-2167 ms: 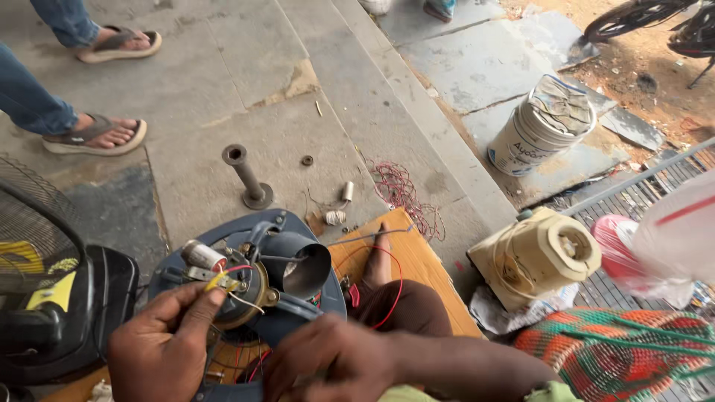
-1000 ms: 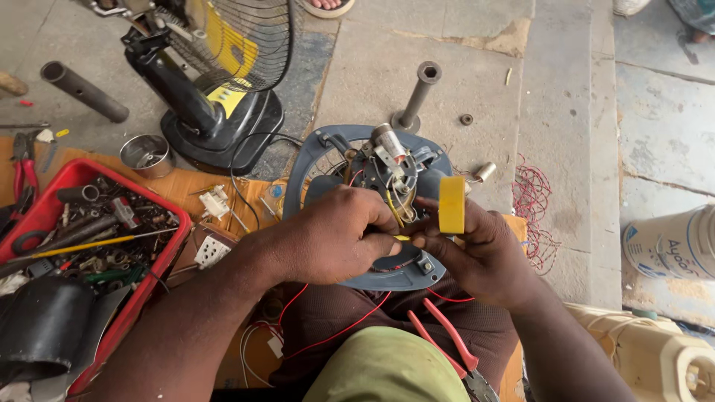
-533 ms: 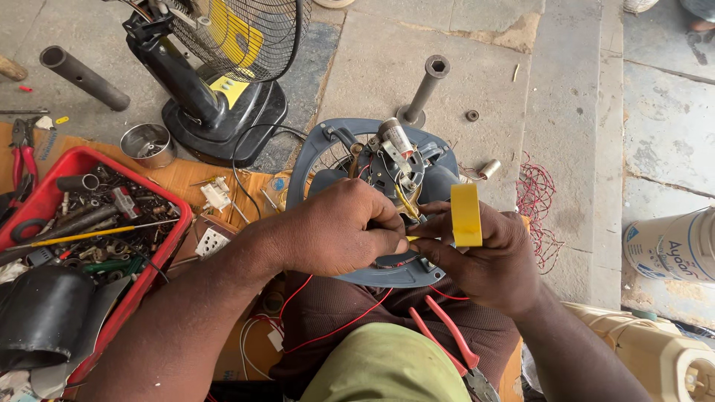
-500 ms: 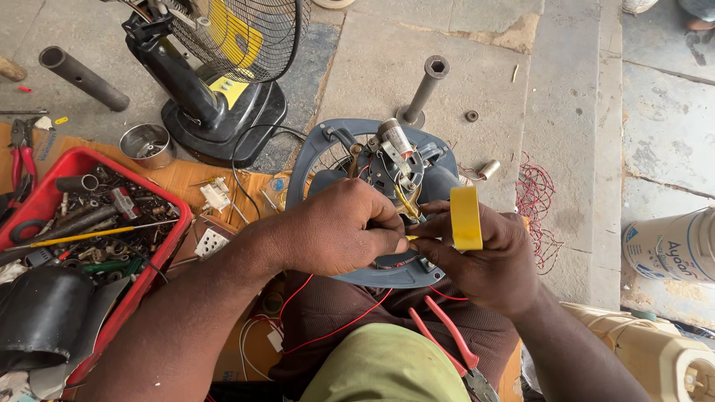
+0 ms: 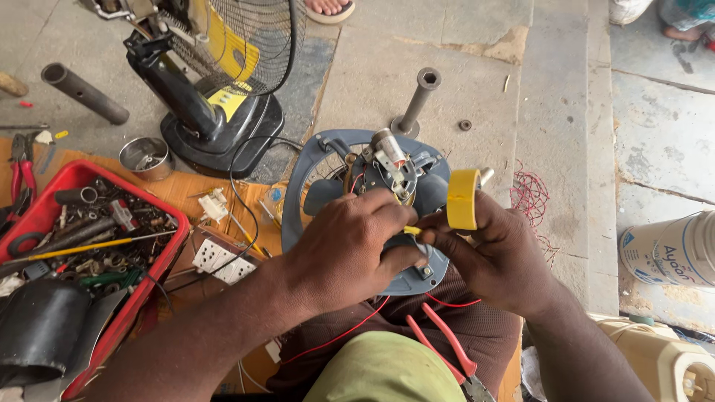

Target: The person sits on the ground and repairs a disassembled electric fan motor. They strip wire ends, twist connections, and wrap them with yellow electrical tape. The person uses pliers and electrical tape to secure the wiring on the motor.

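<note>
Head view, looking down on the floor; item: grey fan motor housing [image 5: 417, 277], round, lying across the person's lap with its exposed motor [image 5: 389, 160] and coloured wiring facing up; left hand [image 5: 350, 249] lies palm-down over the near half of the housing, fingers curled and pinching a short yellow strip [image 5: 412, 231]; right hand [image 5: 495, 257] sits just beside it on the housing's right rim, fingertips meeting the left hand's at that strip; both hands are closed together on the strip; roll of yellow tape [image 5: 463, 199] stands on edge over the right hand's knuckles, touching them, though which finger carries it cannot be told.

Surroundings: red-handled pliers [image 5: 443, 351] on the lap near the wrists; thin red wire [image 5: 339, 335] trailing under the housing; red tray [image 5: 82, 246] of tools toward the left edge of the floor; black table fan [image 5: 216, 97] beyond it at the far left; grey metal post [image 5: 417, 100] standing on the concrete beyond the housing; white bucket [image 5: 670, 249] at the right edge.

Against the frame half a second earlier: hands and housing keep the same places; the tape roll sits slightly lower and closer against the right hand.
</note>
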